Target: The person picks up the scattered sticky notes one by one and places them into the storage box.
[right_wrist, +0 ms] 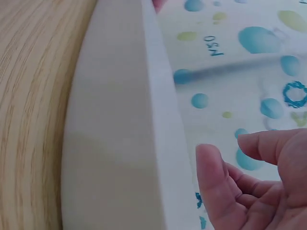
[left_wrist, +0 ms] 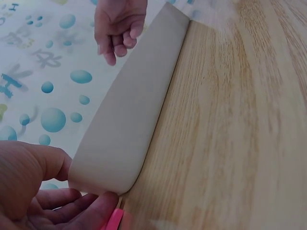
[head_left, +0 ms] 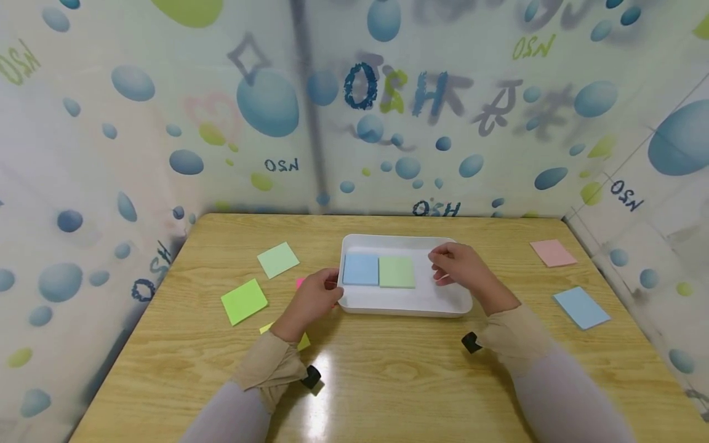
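A white tray (head_left: 421,301) stands on the table with a blue sticky-note pad (head_left: 361,269) and a light green sticky-note pad (head_left: 396,272) side by side in its left half. My left hand (head_left: 312,301) grips the tray's left end; in the left wrist view its thumb is at the rim and its fingers (left_wrist: 98,208) curl at the lower corner. Over the tray's right part hovers my right hand (head_left: 462,271), fingers loosely bent. The right wrist view shows a gap between its thumb and fingers (right_wrist: 211,167), holding nothing. A pink pad (head_left: 300,282) is mostly hidden behind the left hand.
Left of the tray lie a pale green pad (head_left: 278,259), a bright green pad (head_left: 244,301) and a yellow pad (head_left: 303,343) partly under the left wrist. On the right are a pink pad (head_left: 553,253) and a blue pad (head_left: 581,307). Patterned curtains (head_left: 343,147) border the wooden table (head_left: 399,381).
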